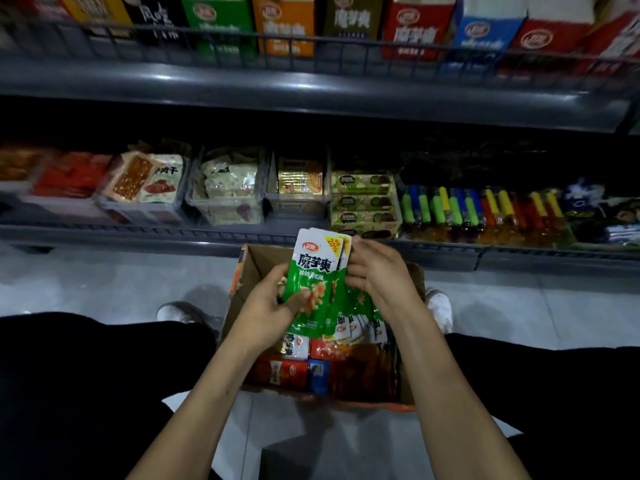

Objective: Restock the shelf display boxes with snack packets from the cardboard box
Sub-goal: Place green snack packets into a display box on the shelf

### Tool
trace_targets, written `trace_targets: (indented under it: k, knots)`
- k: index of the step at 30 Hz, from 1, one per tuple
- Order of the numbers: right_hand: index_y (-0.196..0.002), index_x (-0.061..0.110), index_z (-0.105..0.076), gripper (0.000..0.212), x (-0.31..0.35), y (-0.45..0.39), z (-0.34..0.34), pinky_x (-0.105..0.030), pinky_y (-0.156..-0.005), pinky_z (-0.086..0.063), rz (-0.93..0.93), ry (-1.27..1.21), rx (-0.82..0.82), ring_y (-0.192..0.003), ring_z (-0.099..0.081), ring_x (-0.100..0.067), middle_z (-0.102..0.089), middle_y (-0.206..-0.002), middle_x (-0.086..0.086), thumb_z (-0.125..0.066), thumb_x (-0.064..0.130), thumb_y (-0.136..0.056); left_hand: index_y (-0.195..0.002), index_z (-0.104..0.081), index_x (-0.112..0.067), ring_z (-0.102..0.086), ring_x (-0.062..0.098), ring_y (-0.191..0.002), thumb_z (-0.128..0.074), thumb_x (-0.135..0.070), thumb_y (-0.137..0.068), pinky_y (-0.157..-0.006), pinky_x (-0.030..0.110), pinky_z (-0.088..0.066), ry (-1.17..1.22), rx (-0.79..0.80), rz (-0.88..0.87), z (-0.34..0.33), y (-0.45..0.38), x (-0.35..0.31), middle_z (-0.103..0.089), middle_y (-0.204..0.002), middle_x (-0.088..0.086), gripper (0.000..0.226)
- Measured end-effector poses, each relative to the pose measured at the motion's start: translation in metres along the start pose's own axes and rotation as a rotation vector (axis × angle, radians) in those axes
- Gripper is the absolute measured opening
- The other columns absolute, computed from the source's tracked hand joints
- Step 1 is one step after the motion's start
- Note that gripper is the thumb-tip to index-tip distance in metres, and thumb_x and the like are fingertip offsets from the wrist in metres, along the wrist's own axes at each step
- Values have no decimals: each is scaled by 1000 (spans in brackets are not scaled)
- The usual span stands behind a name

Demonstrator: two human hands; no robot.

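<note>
Packets (317, 271) of green-and-white snack, fanned in a small stack, are held upright above the open cardboard box (254, 261) on the floor between the person's knees. The left hand (268, 306) grips the stack from the lower left, thumb pressed on the front packet; the right hand (375, 268) curls its fingers around the stack's right edge. More packets, green, red and blue, lie inside the box. Beyond it, the upper shelf (311, 88) carries a row of coloured display boxes (284, 26).
</note>
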State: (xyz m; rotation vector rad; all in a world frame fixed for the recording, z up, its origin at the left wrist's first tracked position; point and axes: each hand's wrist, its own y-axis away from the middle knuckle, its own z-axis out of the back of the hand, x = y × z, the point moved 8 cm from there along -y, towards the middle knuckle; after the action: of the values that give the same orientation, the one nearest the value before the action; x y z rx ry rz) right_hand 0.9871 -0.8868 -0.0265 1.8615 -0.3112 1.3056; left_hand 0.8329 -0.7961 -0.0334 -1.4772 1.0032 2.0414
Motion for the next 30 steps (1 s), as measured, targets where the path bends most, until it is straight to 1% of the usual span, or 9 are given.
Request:
trace_targets:
  k: [4, 8, 13, 17, 19, 23, 25, 28, 30]
  knots:
    - [-117, 25, -56, 35, 6, 20, -27, -30, -70, -53, 24, 210, 152, -94, -69, -15, -72, -105, 1, -72, 26, -86, -112, -62, -19, -72, 14, -77, -68, -14, -87, -69, 30, -56, -59, 23, -3, 12, 0, -15, -76, -86, 1, 26]
    - [-122, 33, -48, 54, 29, 29, -45, -32, -78, -56, 161, 313, 161, -93, -69, -9, -71, -105, 4, -74, 7, -82, -110, -62, -20, -66, 4, -65, -62, -15, -92, -62, 22, -50, -140, 103, -76, 23, 0, -54, -72, -80, -4, 19]
    - [-107, 41, -49, 52, 84, 39, -59, -21, -68, -56, 361, 321, 74, -88, -69, -5, -70, -98, 8, -71, 1, -83, -111, -59, -28, -72, 18, -79, -59, -15, -94, -68, 35, -59, -174, 208, -109, 38, -3, -106, -74, -88, 1, 21]
    - [-108, 35, -50, 41, 128, 48, -75, -14, -67, -54, 550, 429, -34, -94, -65, 1, -68, -97, 16, -68, 5, -86, -103, -64, -21, -69, 18, -65, -61, -14, -93, -54, 28, -51, -210, 77, -161, 54, -13, -145, -71, -67, 4, 13]
    - [-103, 34, -50, 37, 154, 50, -80, -14, -67, -54, 617, 452, -54, -93, -65, 3, -68, -95, 17, -68, 6, -86, -96, -66, -16, -65, 25, -65, -63, -11, -91, -60, 33, -50, -102, 12, -163, 62, -18, -163, -70, -68, 14, 8]
    - [-98, 31, -53, 36, 209, 40, -77, -38, -75, -59, 635, 373, -56, -88, -71, -7, -74, -96, 6, -68, 1, -84, -95, -68, -6, -62, 15, -67, -59, -11, -93, -60, 23, -49, 49, -42, -241, 79, -31, -208, -71, -74, 9, 10]
    - [-99, 30, -54, 38, 238, 32, -78, -41, -77, -59, 655, 313, -59, -89, -71, -11, -74, -97, 3, -66, -3, -85, -97, -68, -5, -62, 15, -73, -58, -16, -94, -65, 23, -50, 110, -120, -341, 95, -42, -234, -70, -81, 7, 15]
    - [-99, 31, -53, 37, 278, 24, -83, -27, -69, -56, 681, 242, -75, -88, -70, -7, -73, -98, 6, -62, -3, -88, -106, -67, -17, -60, 9, -96, -59, -20, -93, -85, 27, -48, -179, -389, -609, 128, -58, -275, -68, -103, -2, 15]
    - [-100, 31, -52, 35, 302, 17, -92, -28, -72, -55, 701, 253, -89, -91, -69, -8, -72, -99, 6, -60, -1, -90, -121, -61, -21, -45, 19, -122, -58, -18, -90, -102, 38, -39, -504, -580, -723, 143, -68, -292, -58, -126, 2, 31]
